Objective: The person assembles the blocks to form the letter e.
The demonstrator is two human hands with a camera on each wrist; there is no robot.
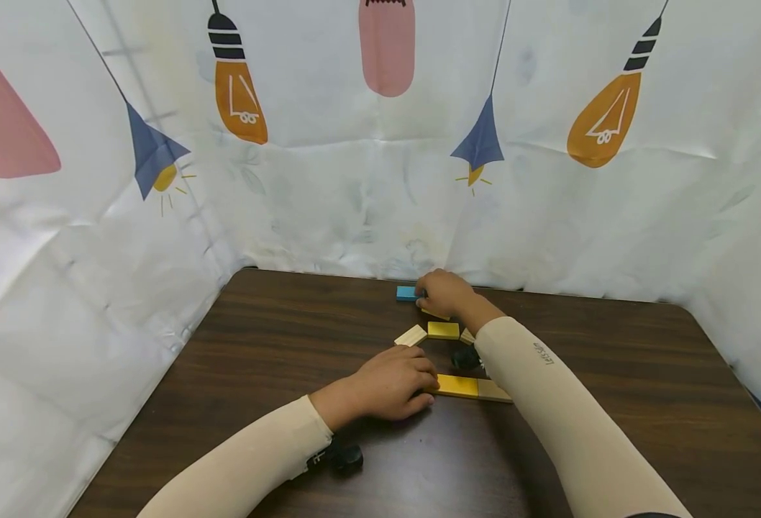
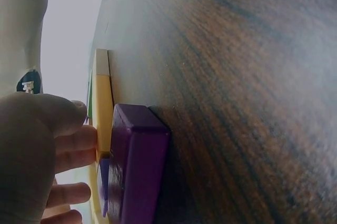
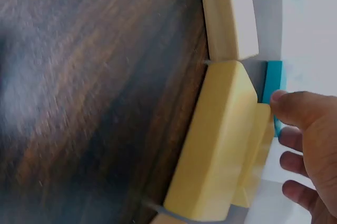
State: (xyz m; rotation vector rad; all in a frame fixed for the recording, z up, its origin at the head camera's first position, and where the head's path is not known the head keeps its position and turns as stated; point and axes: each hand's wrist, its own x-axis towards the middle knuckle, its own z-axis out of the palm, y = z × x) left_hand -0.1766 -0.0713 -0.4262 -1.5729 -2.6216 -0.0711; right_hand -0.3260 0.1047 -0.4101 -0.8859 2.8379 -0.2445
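Note:
My right hand [image 1: 448, 293] is at the far edge of the table, pinching the right end of a blue block [image 1: 406, 293] between thumb and fingers. The right wrist view has the thumb at that blue block [image 3: 272, 79], just beyond two yellow blocks [image 3: 216, 145]. Nearer to me, my left hand [image 1: 390, 383] lies over the left part of a row of blocks, fingers extended and loosely bent. In the left wrist view its fingertips touch a long yellow block [image 2: 104, 111], while a purple block [image 2: 141, 166] stands close beside them.
A yellow block [image 1: 443, 330] and a pale wooden block [image 1: 411, 336] form part of an arc between the hands. A tan block [image 1: 492, 391] ends the near row under the right sleeve. White patterned cloth [image 1: 329, 208] hangs right behind the dark wooden table [image 1: 277, 345].

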